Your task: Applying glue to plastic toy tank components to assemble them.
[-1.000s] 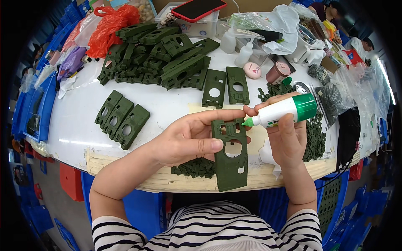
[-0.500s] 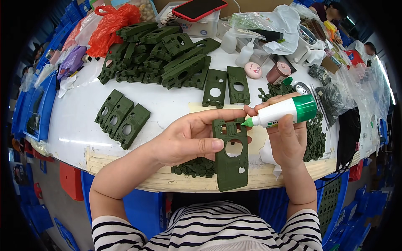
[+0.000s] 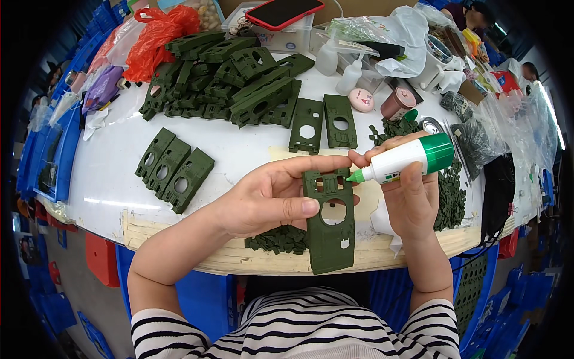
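Observation:
My left hand [image 3: 272, 197] pinches a dark green plastic model tank hull [image 3: 329, 248], thumb on its face and fingers behind. The hull has a large round hole and smaller openings near its far end. Wrapped round a white glue bottle [image 3: 397, 158] with a green base, my right hand [image 3: 412, 194] holds it on its side. The bottle's green nozzle points left, at the hull's upper right corner; whether it touches cannot be made out. Beyond my hands lie two similar hulls [image 3: 307, 127], and three more [image 3: 173, 170] lie to the left.
A heap of green hulls [image 3: 227, 81] fills the far left. Small green pieces [image 3: 451, 200] are piled at the right, with another pile [image 3: 278, 239] by the near edge. White squeeze bottles [image 3: 351, 76], a pink round tin [image 3: 361, 100] and a phone [image 3: 284, 13] stand or lie farther back.
The glue bottle and my right hand have shifted very slightly to the right. My left hand and the hull look almost unmoved.

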The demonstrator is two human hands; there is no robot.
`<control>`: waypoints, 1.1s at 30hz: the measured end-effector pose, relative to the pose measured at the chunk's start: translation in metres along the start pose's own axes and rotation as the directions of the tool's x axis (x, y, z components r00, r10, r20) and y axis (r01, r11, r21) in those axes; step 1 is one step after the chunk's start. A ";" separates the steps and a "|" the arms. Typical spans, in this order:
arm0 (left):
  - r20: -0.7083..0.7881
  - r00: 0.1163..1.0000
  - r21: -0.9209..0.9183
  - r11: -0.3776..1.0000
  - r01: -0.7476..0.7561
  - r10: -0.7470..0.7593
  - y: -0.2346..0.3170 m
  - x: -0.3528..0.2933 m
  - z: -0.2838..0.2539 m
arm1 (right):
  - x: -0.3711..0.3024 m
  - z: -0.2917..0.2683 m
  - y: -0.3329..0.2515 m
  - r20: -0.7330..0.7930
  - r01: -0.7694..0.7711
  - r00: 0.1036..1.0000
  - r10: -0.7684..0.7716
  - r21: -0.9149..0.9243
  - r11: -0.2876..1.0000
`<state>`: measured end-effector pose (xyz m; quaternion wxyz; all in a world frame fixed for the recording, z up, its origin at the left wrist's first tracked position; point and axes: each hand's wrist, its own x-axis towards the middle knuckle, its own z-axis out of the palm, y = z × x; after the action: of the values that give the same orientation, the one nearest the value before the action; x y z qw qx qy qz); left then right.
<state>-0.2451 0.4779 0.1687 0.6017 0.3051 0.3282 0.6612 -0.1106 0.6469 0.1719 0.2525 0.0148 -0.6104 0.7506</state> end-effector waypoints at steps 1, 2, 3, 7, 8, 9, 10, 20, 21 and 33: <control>-0.005 1.000 -0.002 1.000 0.008 -0.008 0.001 0.000 0.001 | 0.000 0.000 0.000 -0.002 -0.006 1.000 0.006 0.022 1.000; -0.010 1.000 -0.004 1.000 0.016 -0.016 0.004 0.000 0.004 | 0.000 -0.001 0.000 0.011 -0.005 1.000 0.005 0.020 1.000; -0.015 1.000 -0.006 1.000 0.024 -0.024 0.006 0.000 0.005 | 0.001 -0.002 0.000 0.023 -0.003 1.000 0.003 0.018 1.000; -0.015 1.000 -0.023 1.000 0.017 -0.018 0.004 0.000 0.004 | 0.002 -0.004 0.000 0.058 -0.009 0.998 0.010 -0.016 1.000; -0.014 1.000 -0.024 1.000 0.016 -0.017 0.005 0.000 0.004 | 0.002 -0.004 0.000 0.054 -0.013 0.998 0.014 -0.016 1.000; -0.013 1.000 -0.025 1.000 0.015 -0.016 0.005 0.000 0.004 | 0.001 -0.003 0.000 0.050 -0.017 0.999 0.018 -0.016 1.000; -0.013 1.000 -0.026 1.000 0.016 -0.016 0.005 0.000 0.004 | 0.001 -0.003 0.000 0.046 -0.021 0.999 0.022 -0.015 1.000; -0.008 1.000 -0.028 0.999 0.018 -0.018 0.003 0.000 0.002 | 0.001 -0.003 0.000 0.042 -0.016 0.999 0.018 -0.053 0.998; -0.005 1.000 -0.025 1.000 0.016 -0.016 0.003 0.000 0.002 | 0.001 -0.002 0.000 0.036 -0.018 0.999 0.020 -0.050 0.999; -0.004 1.000 -0.024 1.000 0.010 -0.010 0.003 0.000 0.003 | 0.001 -0.003 0.000 -0.019 -0.070 0.997 0.073 0.126 0.990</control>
<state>-0.2449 0.4776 0.1727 0.6077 0.2949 0.3232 0.6628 -0.1108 0.6503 0.1715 0.2314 -0.0002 -0.5591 0.7961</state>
